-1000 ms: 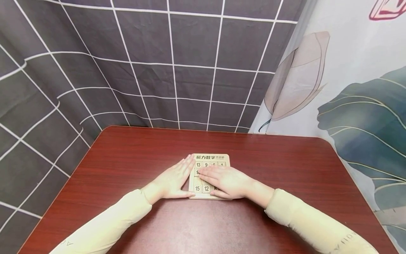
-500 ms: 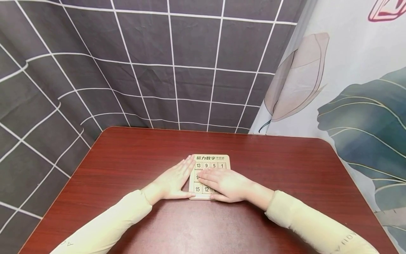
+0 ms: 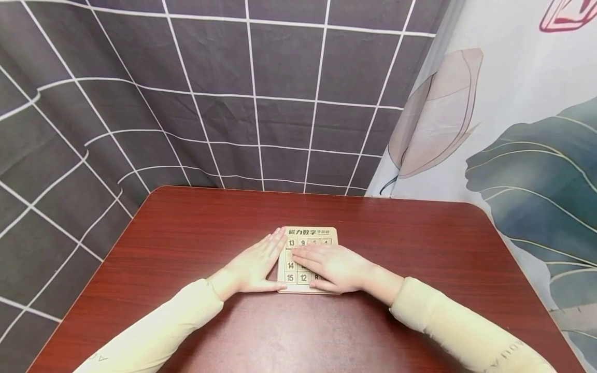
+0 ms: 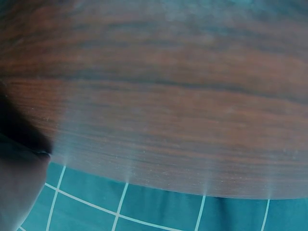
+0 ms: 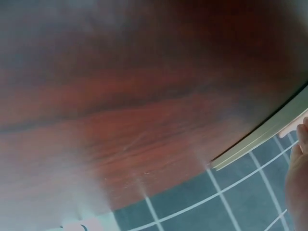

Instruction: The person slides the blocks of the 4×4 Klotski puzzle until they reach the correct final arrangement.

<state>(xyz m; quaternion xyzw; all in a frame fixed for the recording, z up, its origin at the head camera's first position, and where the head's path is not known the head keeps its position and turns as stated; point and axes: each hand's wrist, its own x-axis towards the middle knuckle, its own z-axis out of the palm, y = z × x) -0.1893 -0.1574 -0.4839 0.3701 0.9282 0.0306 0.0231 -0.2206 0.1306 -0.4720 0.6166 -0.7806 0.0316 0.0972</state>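
A pale magnetic number sliding puzzle (image 3: 298,288) lies flat on the table, its dark title along the far edge. Against its left side rests my left hand (image 3: 254,267), fingers straight along the frame, thumb at the near-left corner. My right hand (image 3: 338,267) lies over the right part of the board, with straight fingertips on the tiles near the second row. The tile 14 (image 3: 290,266) sits in the left column, above 15 (image 3: 290,278); the left-column spot above 14 shows no tile. Several tiles are hidden under the right hand. The right wrist view catches the puzzle's edge (image 5: 260,139).
The reddish-brown wooden table (image 3: 210,217) has rounded far corners. A dark grey curtain (image 3: 210,119) with white grid lines hangs behind it and on the left. On the right hangs a white curtain (image 3: 522,67) with a leaf pattern.
The tile 14 has slid toward the near side by one place. My right hand moved slightly nearer, then back toward the far side. The left hand has stayed still.
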